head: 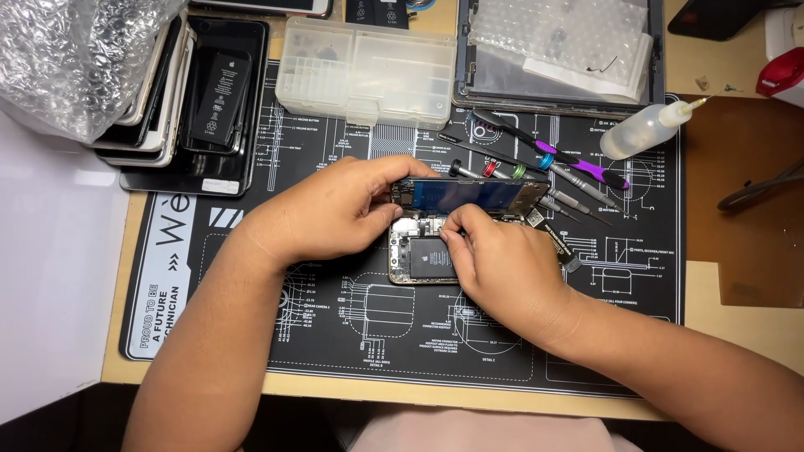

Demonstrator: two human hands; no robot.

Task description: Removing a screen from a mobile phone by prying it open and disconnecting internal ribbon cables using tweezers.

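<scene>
Evidently opened for repair, the smartphone point(419, 258) lies mid-mat with battery exposed, its screen panel point(469, 195) tilted up by the left hand point(335, 209), fingers clamped on its edge, so the right hand point(494, 259), fingertips pinched together, reaches the connectors, screwdrivers point(544, 172) beside.

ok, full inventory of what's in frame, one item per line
opened phone: 1, silver, black battery showing, mat centre
lifted screen: 1, blue-black, tilted up above the phone
work mat: 1, black with white lines, on the desk
screwdrivers: several, coloured collars, mat top right
parts box: 1, clear, top centre
squeeze bottle: 1, translucent, right
phone stack: several, dark, top left
bubble wrap: 1, clear, top left
left hand: holds screen edge
right hand: fingertips on the phone's top end
</scene>
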